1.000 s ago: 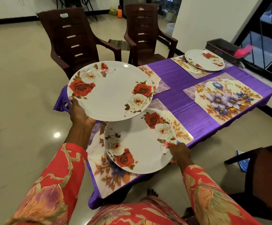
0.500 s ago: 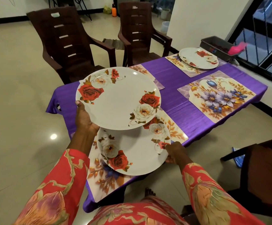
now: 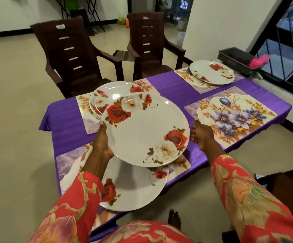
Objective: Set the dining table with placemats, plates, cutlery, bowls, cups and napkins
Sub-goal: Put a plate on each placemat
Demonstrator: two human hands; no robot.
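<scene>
I hold a white plate with red and white roses [image 3: 142, 132] above the purple-clothed table [image 3: 175, 92]. My left hand [image 3: 102, 146] grips its left rim, thumb on top. My right hand [image 3: 201, 135] is at its right rim with curled fingers against the edge. Below it, a second rose plate [image 3: 135, 192] lies on the near placemat [image 3: 68, 163], jutting over the table's front edge. A third plate [image 3: 107, 95] shows over the far-left placemat [image 3: 82, 104], partly hidden by the held plate. A fourth plate [image 3: 212, 72] sits on the far-right placemat [image 3: 186, 75]. The right placemat [image 3: 233, 116] with blue flowers is bare.
Two dark brown plastic chairs [image 3: 72, 55] [image 3: 149, 41] stand behind the table. A dark tray [image 3: 236, 60] with a pink item sits at the far right corner by the window grille. Another chair's arm [image 3: 282, 186] is at my right. My foot [image 3: 174, 218] shows below.
My right hand has let go of the lower plate, which now lies on the near placemat, and has come up to the held plate's right rim. The held plate has shifted right.
</scene>
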